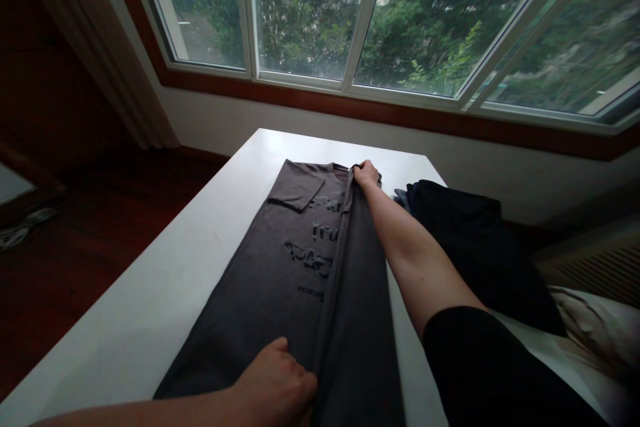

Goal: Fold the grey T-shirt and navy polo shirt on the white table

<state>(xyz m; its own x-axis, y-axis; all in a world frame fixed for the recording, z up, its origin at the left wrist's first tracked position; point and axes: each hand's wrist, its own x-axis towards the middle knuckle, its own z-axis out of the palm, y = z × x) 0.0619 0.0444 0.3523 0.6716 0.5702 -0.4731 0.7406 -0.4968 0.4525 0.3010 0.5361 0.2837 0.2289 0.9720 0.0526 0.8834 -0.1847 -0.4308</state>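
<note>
Dark grey T-shirt (285, 313) lies lengthwise on the white table (200, 247), its collar end near the far edge and its lower part running toward the near edge, out of view at the bottom. A long strip along its right side is folded inward, covering the right ends of the dark lettering (313, 260) on the front. The left short sleeve (299, 188) is laid in over the chest. The right hand (367, 173) has its fingers closed in a pinch on the cloth beside the collar, near the table's far edge. The left hand (277, 377) is curled closed at the near part of the fold, grasping its edge, its fingertips hidden. Black clothing (465, 240) lies in a heap along the table's right edge, beyond the right forearm, with pale patterned cloth (595, 330) nearer. Past the far edge stand a white wall (215, 113) and a wide window (305, 13) with greenery outside; reddish-brown floor (95, 273) shows off the left edge.
</note>
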